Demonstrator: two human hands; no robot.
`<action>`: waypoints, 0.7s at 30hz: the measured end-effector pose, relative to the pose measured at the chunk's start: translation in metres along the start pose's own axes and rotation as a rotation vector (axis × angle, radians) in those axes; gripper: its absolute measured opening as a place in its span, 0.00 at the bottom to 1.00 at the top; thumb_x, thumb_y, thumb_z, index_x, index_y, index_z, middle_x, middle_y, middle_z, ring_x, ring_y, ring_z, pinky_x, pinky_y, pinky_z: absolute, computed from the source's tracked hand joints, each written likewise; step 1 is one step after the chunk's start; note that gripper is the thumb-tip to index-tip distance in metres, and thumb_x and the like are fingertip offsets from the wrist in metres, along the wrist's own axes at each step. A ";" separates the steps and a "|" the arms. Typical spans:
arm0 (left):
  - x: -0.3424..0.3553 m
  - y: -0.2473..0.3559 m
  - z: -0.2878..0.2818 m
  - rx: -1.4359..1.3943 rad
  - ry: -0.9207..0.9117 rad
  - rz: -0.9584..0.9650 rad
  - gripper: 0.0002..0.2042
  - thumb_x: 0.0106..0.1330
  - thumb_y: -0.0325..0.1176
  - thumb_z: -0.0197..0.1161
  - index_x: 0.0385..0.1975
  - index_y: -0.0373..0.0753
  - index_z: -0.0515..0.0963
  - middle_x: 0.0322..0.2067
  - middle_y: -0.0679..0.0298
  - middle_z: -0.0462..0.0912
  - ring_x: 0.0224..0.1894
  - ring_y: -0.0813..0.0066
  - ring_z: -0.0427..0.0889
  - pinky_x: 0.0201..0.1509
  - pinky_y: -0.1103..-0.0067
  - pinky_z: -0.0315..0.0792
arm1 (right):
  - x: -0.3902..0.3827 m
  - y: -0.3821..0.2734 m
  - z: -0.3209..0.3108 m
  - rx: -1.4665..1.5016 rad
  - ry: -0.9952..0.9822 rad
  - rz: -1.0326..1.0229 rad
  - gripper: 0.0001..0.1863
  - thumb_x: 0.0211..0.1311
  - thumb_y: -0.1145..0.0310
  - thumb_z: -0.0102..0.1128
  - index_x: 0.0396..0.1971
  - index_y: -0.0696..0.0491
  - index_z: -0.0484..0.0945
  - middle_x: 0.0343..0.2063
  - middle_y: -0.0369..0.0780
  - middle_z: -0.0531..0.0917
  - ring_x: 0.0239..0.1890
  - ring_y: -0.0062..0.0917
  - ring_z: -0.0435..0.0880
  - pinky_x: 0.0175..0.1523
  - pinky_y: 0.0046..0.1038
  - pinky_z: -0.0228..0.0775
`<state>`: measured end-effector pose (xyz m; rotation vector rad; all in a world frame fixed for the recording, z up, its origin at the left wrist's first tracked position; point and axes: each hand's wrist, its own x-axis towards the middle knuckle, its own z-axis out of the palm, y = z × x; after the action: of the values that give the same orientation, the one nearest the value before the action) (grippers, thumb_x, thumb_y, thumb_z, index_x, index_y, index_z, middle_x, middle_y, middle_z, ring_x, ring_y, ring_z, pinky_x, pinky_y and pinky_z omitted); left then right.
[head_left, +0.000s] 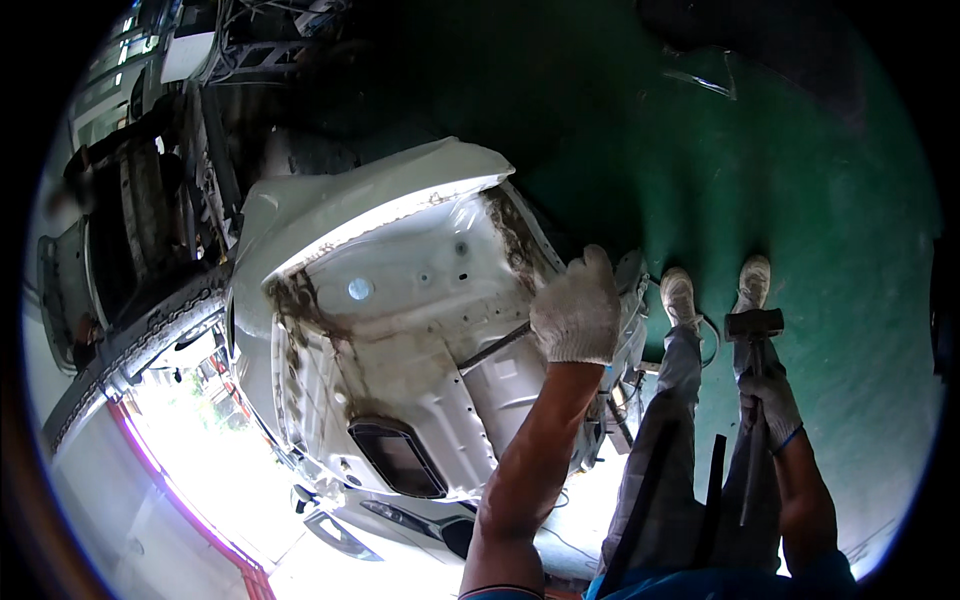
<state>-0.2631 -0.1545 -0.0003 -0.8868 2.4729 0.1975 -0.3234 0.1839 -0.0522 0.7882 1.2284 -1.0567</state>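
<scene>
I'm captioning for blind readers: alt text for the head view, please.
A gloved left hand appears to hold a dark rod over a stained white car body, while the gloved right hand grips a hammer. The floor is green.

You are facing dim light; white glare is flooding the lower left, shadows are darkening the green floor (850, 250), and fisheye distortion is bending edges.

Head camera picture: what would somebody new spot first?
The big white car panel, blotched with brown, fills the middle. Over its right side, the gloved left hand seemingly grips a thin dark bar. Farther right and lower, the gloved right hand holds a hammer.
</scene>
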 end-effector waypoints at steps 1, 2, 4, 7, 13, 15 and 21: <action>0.003 0.002 0.001 -0.016 0.047 -0.010 0.08 0.70 0.35 0.57 0.43 0.41 0.76 0.25 0.58 0.87 0.28 0.56 0.89 0.28 0.63 0.80 | 0.009 0.002 -0.015 0.014 -0.005 0.019 0.07 0.55 0.72 0.65 0.30 0.53 0.74 0.15 0.35 0.73 0.09 0.24 0.71 0.14 0.30 0.67; -0.003 0.005 0.003 0.023 -0.003 0.058 0.08 0.70 0.35 0.58 0.43 0.41 0.76 0.24 0.58 0.86 0.27 0.58 0.88 0.26 0.63 0.80 | 0.015 0.003 -0.025 0.029 -0.009 0.037 0.07 0.55 0.72 0.65 0.29 0.52 0.74 0.15 0.35 0.74 0.09 0.24 0.71 0.14 0.30 0.67; -0.045 0.011 0.011 0.095 -0.124 0.181 0.08 0.70 0.36 0.58 0.42 0.40 0.76 0.22 0.58 0.84 0.24 0.61 0.87 0.23 0.63 0.78 | 0.006 -0.017 -0.027 0.022 -0.027 0.034 0.07 0.56 0.71 0.65 0.26 0.53 0.74 0.14 0.36 0.74 0.09 0.24 0.73 0.13 0.29 0.68; -0.109 0.043 0.026 -0.071 -0.283 0.556 0.09 0.70 0.36 0.58 0.40 0.38 0.76 0.19 0.60 0.82 0.22 0.65 0.86 0.21 0.66 0.76 | 0.012 -0.021 -0.054 -0.034 0.050 0.021 0.08 0.60 0.71 0.62 0.23 0.54 0.74 0.14 0.36 0.73 0.08 0.24 0.72 0.12 0.29 0.68; -0.068 0.015 0.007 0.044 0.043 0.500 0.09 0.67 0.34 0.61 0.43 0.39 0.76 0.16 0.67 0.76 0.16 0.70 0.80 0.17 0.72 0.71 | 0.021 -0.019 -0.116 0.005 0.117 -0.022 0.09 0.63 0.65 0.61 0.28 0.48 0.70 0.14 0.31 0.71 0.07 0.22 0.71 0.10 0.29 0.67; -0.049 0.003 -0.002 0.144 0.106 0.497 0.07 0.69 0.37 0.61 0.40 0.42 0.78 0.16 0.69 0.76 0.17 0.72 0.80 0.16 0.72 0.70 | 0.020 -0.020 -0.117 -0.004 0.119 -0.042 0.10 0.63 0.63 0.62 0.29 0.47 0.69 0.14 0.31 0.72 0.07 0.21 0.71 0.10 0.29 0.67; -0.035 -0.009 -0.002 0.073 0.328 0.409 0.05 0.68 0.39 0.64 0.36 0.47 0.79 0.17 0.68 0.77 0.16 0.68 0.79 0.17 0.70 0.70 | 0.009 -0.030 -0.098 0.015 0.099 -0.063 0.12 0.62 0.63 0.64 0.28 0.49 0.69 0.14 0.31 0.71 0.07 0.21 0.71 0.11 0.29 0.67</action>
<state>-0.2349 -0.1423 0.0191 -0.3962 2.9288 0.1053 -0.3855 0.2619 -0.0777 0.8264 1.3378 -1.0900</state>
